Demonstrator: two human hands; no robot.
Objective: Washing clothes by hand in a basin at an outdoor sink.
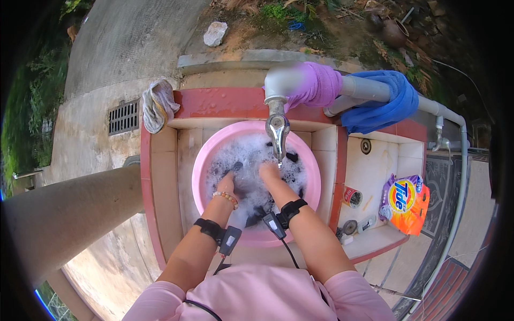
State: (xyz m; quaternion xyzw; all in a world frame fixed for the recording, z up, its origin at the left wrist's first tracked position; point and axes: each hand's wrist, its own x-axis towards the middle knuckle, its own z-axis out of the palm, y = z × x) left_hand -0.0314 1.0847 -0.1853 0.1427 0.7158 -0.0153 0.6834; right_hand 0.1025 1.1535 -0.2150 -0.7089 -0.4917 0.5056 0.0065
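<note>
Soapy water fills a round pink plastic basin (199,184) in front of me. Parts of dark cloth (253,220) show through the foam (257,146). My left hand (226,183) is dipped in the suds left of the middle, close to a dark bit of fabric. To its right, my right hand (269,172) is also sunk in the foam, below the spout of a metal tap (278,134). Water and bubbles cover the fingers of both hands, so what they grip cannot be told. A beaded bracelet (225,197) circles my left wrist.
The basin stands in a tiled, red-edged sink (160,188). A grey-white rag (158,106) hangs over the rim's corner. Purple (321,84) and blue towels (381,100) drape the pipe. In the right compartment are a can (353,198), a scrub brush (367,223) and a Tide bag (405,204).
</note>
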